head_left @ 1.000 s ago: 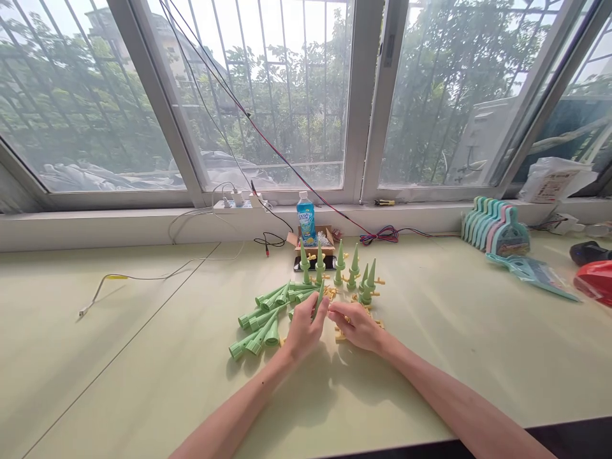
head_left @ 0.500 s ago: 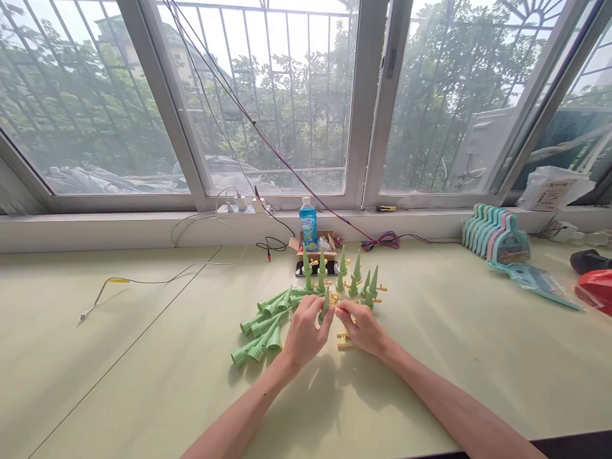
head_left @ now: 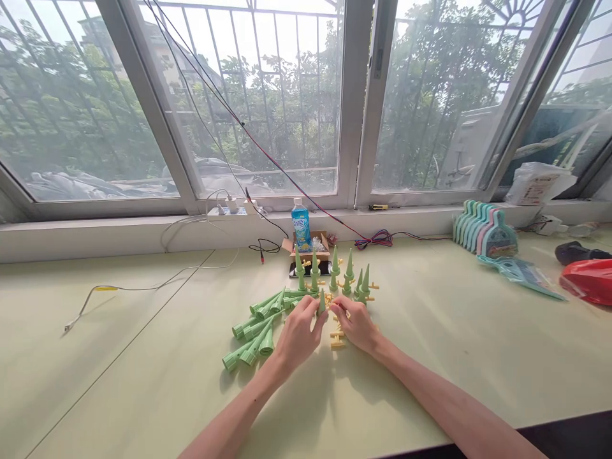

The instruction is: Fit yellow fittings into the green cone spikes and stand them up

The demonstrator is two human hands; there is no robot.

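Grip of the left hand [head_left: 299, 335] is closed round a small green cone [head_left: 322, 301], held tip up at 1 o'clock from the knuckles. The right hand [head_left: 356, 328] meets it from 3 o'clock, fingertips touching near the cone's lower end. Whether that grip pinches anything cannot be told, as the fingers curl over the spot and the parts are tiny. Yellow pieces [head_left: 337, 339], short and cross-shaped, lie on the tabletop [head_left: 143, 382] between the two wrists, partly hidden under the right palm. At 9 o'clock from the left hand a pile of cones [head_left: 255, 322] lies flat; they are hollow, smooth plastic with ribbed wide ends. At 12 o'clock a cluster of standing cones [head_left: 335, 277] points upward, some with yellow bits at the base. Behind them a blue-labelled bottle [head_left: 301, 224] stands beside a small cardboard box [head_left: 321, 246] whose contents are blurred.
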